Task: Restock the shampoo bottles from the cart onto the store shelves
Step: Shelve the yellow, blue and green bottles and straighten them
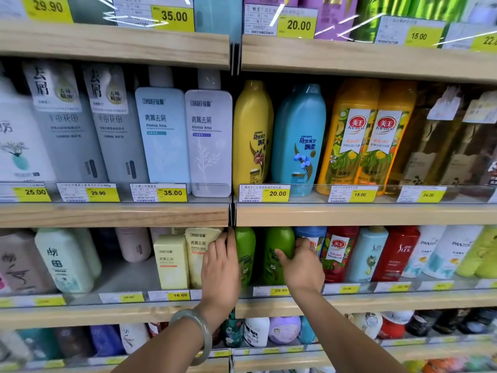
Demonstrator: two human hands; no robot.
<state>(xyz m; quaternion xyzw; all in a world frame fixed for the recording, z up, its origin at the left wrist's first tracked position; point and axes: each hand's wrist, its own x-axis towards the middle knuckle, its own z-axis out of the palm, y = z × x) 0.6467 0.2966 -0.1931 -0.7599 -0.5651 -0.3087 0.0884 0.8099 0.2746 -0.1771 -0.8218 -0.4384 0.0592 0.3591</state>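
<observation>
Two green shampoo bottles stand side by side on the third shelf (376,301), just right of the shelf divider. My right hand (302,267) grips the right green bottle (279,243), thumb on its front and fingers round its right side. My left hand (220,267), with a pale bangle on the wrist, lies with straight fingers against the left side of the left green bottle (245,251), in front of a pale yellow bottle (199,251). The cart is out of view.
Packed rows of shampoo bottles fill the shelves above and below, behind clear rails with yellow price tags. A red-labelled bottle (336,254) stands right next to the gripped one. On the third shelf's left half, a gap (123,275) separates a mint bottle and the yellow ones.
</observation>
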